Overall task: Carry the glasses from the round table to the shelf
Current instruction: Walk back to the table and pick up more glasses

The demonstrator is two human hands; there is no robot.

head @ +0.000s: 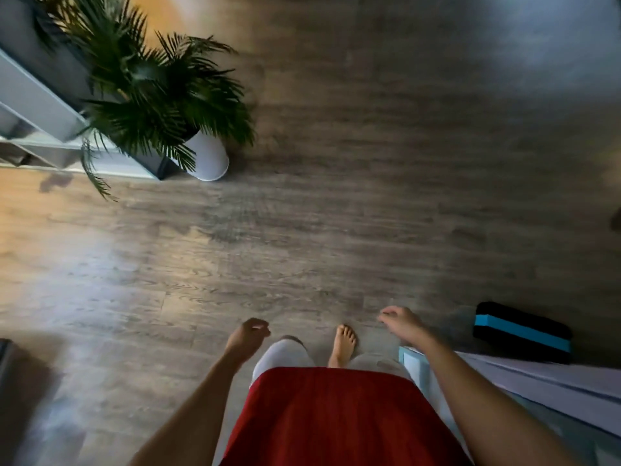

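The shelf [40, 105] is the only one of the task's things in view. It stands at the upper left, a white open unit seen steeply from above, so that its flat panels run as slanted bands toward the lower right. Between the pale boards lie darker open compartments; what they hold is too blurred and shadowed to make out. Its base rests on the wood-grain floor, and its near end comes to a dark-edged corner low in the upper-left part of the picture. Green fronds hide part of its middle and near end. No glasses and no round bench show anywhere in this view.
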